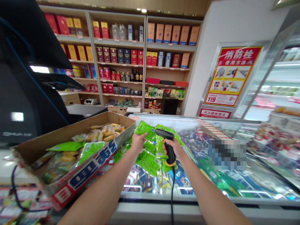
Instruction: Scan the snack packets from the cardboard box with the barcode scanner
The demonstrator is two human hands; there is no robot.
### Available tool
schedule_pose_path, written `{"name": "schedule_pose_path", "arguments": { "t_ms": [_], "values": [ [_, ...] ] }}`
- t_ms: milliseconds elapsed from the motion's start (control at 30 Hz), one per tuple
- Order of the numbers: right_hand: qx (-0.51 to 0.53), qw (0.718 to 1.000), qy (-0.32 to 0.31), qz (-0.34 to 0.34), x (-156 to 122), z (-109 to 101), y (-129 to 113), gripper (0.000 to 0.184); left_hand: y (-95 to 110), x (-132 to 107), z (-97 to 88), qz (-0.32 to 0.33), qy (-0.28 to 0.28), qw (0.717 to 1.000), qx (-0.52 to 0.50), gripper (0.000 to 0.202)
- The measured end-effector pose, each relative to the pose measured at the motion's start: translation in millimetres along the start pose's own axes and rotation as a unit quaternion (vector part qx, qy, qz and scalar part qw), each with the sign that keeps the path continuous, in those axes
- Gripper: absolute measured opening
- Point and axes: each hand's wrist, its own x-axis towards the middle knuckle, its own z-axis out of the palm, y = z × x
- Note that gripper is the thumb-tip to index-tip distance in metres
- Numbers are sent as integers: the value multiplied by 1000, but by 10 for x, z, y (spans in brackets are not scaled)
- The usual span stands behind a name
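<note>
My left hand (pixel 137 142) is closed on the edge of a bright green snack packet (pixel 143 128), lifted just above several more green packets (pixel 147 161) lying on the glass lid of a chest freezer (pixel 211 187). My right hand (pixel 174 149) grips the handle of a black barcode scanner (pixel 167 141) with a yellow band, its head pointing left at the held packet. The scanner's black cable (pixel 172 193) hangs down toward me.
An open cardboard box (pixel 82 175) of green and yellow packets sits at the left, beside a black checkout terminal (pixel 21 106). Shelves of boxed bottles (pixel 131 56) line the back wall. A red poster (pixel 232 75) hangs at the right, near a glass-door cooler (pixel 281 81).
</note>
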Motion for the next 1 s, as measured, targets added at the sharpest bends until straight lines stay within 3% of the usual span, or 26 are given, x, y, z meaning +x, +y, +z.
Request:
{"name": "schedule_pose_path", "arguments": {
  "t_ms": [633,767,900,1000],
  "values": [
    [7,1000,1,4,-60,61,-66,31,37,-15,13,36,-16,999,5,55],
    [9,1000,-16,-11,-57,267,-197,31,333,14,25,74,22,997,15,51],
    [-25,997,-66,-37,-17,659,-433,34,810,110,-8,157,114,981,16,45],
    [-39,992,-103,-63,21,983,-570,33,1167,177,-158,219,168,960,50,42]
  ]
}}
